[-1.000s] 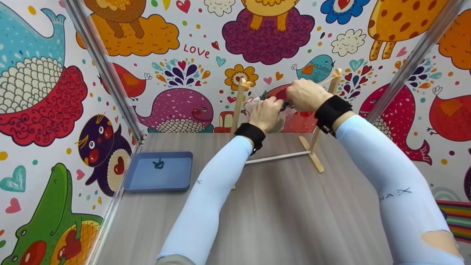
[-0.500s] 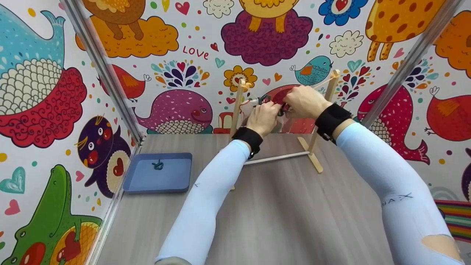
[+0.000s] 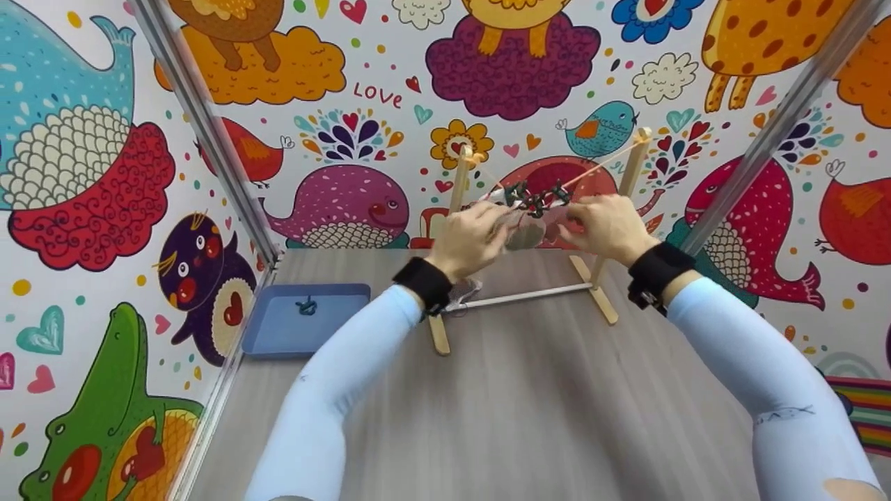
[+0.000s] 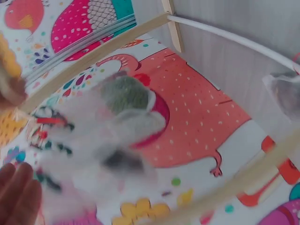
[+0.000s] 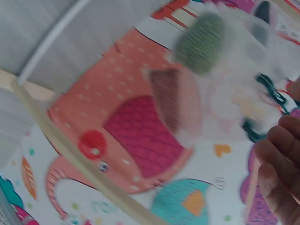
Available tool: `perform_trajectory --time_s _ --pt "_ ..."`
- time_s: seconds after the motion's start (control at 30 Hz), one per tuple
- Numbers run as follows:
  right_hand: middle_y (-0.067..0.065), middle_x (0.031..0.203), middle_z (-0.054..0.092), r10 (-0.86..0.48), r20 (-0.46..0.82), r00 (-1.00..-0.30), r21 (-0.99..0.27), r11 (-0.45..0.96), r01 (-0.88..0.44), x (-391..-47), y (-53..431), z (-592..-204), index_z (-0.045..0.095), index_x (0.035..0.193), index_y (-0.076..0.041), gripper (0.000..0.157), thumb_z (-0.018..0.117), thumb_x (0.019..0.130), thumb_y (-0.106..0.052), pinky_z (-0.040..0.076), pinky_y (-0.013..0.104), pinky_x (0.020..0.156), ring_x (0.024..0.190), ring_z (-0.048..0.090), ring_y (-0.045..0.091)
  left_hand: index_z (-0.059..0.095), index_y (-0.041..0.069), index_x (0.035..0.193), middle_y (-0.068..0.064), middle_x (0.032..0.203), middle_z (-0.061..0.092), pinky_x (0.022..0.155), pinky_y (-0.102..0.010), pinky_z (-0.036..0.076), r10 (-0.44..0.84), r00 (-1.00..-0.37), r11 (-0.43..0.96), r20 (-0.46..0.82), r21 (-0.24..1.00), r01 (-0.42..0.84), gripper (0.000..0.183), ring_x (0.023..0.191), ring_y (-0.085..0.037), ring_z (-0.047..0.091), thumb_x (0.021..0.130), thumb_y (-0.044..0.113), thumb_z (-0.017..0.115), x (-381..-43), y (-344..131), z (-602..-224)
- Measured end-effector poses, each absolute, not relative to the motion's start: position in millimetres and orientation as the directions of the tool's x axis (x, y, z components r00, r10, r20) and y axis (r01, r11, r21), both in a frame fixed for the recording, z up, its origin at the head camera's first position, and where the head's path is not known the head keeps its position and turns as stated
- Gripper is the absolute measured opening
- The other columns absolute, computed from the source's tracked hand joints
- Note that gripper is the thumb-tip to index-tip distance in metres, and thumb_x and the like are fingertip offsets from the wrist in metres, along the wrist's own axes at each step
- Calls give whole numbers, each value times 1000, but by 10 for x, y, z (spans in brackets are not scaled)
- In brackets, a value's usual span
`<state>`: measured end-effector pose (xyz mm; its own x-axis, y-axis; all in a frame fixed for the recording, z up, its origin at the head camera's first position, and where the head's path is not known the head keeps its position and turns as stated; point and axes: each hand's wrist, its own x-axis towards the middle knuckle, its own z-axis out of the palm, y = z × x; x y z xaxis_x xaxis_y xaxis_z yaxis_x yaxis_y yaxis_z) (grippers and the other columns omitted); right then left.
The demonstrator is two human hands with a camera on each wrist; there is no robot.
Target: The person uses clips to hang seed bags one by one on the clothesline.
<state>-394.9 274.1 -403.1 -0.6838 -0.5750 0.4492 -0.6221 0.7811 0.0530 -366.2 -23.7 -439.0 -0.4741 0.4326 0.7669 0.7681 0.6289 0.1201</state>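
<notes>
In the head view several thin, see-through bags (image 3: 525, 235) hang from a cord (image 3: 598, 167) strung between two wooden posts. Dark green pieces (image 3: 536, 200) with red bits sit along the bags' tops; their kind is unclear. Blurred in the left wrist view, one bag shows a green patch (image 4: 125, 96). My left hand (image 3: 468, 240) is at the left of the bags, its fingers (image 4: 21, 194) fairly straight and beside them. On the other side, my right hand (image 3: 604, 226) has loosely bent fingers (image 5: 283, 154) close to a green piece (image 5: 253, 130), with nothing visibly gripped.
The stand's right post (image 3: 632, 167) and left post (image 3: 459, 184) flank the bags, joined low by a white rod (image 3: 529, 297). A blue tray (image 3: 278, 344) at the left holds a small dark green piece (image 3: 306, 305). Another sheer bag (image 4: 283, 91) lies near the rod.
My hands have drawn apart: the left went left and down, the right moved right and slightly down. The green pieces and bag tops between them are now uncovered.
</notes>
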Motion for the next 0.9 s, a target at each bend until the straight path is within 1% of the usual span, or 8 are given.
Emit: perform_trajectory --time_s 0.1,0.17,0.23,0.33,0.5,0.63,0.73,0.9 --pt "16 83 79 -516 440 -735 -18 813 -582 -3892 2808 -4235 82 97 -2 23 84 97 -25 63 50 64 73 72 38 80 1 115 -14 106 84 74 -33 69 372 -476 647 797 145 749 17 82 -25 81 102 10 73 -3644 -611 -4412" --pt "18 89 80 -475 420 -773 -65 834 -548 -3848 2848 -4367 81 101 -1 24 83 97 -24 64 54 68 79 74 41 79 1 112 -17 106 83 81 -37 70 322 -542 700 776 190 688 16 88 -29 82 103 10 70 -3642 -905 -4444" --pt "21 100 81 -436 385 -813 -113 852 -511 -3804 2880 -4501 81 112 0 29 81 98 -24 66 58 75 86 76 43 79 1 111 -18 108 83 87 -44 69 250 -627 765 738 247 595 17 94 -34 81 104 11 67 -3657 -1227 -4515" --pt "26 121 79 -389 313 -867 -183 871 -457 -3745 2908 -4702 75 132 3 45 80 98 -26 66 64 91 103 77 47 78 0 115 -22 112 81 93 -54 66 123 -752 846 648 327 420 21 101 -41 79 103 13 67 -3656 -1721 -4702" --pt "32 150 65 -324 190 -927 -272 890 -367 -3689 2922 -5003 59 154 5 73 85 95 -32 57 72 111 131 67 54 77 -6 118 -30 114 77 95 -64 62 -76 -847 893 526 414 177 26 104 -52 76 98 9 70 -3631 -2394 -5232" --pt "34 161 56 -299 156 -941 -307 891 -334 -3668 2888 -5226 56 157 5 82 87 94 -36 51 75 118 144 58 57 75 -8 122 -34 120 75 100 -68 60 -195 -923 896 333 443 -29 29 112 -58 73 99 10 67 -3547 -2743 -5715" --pt "34 164 51 -298 153 -942 -332 883 -333 -3648 2838 -5397 57 155 8 84 89 92 -38 49 74 120 146 56 57 70 -11 130 -37 130 72 109 -69 56 -232 -962 895 143 419 -154 36 123 -60 69 103 13 65 -3439 -2910 -6039" --pt "34 162 55 -317 121 -941 -319 885 -339 -3570 2718 -5660 59 154 7 90 90 89 -47 48 72 123 149 57 56 53 -14 153 -43 154 55 123 -71 46 -232 -960 871 -158 406 -277 56 142 -63 57 109 20 60 -3167 -3029 -6429"
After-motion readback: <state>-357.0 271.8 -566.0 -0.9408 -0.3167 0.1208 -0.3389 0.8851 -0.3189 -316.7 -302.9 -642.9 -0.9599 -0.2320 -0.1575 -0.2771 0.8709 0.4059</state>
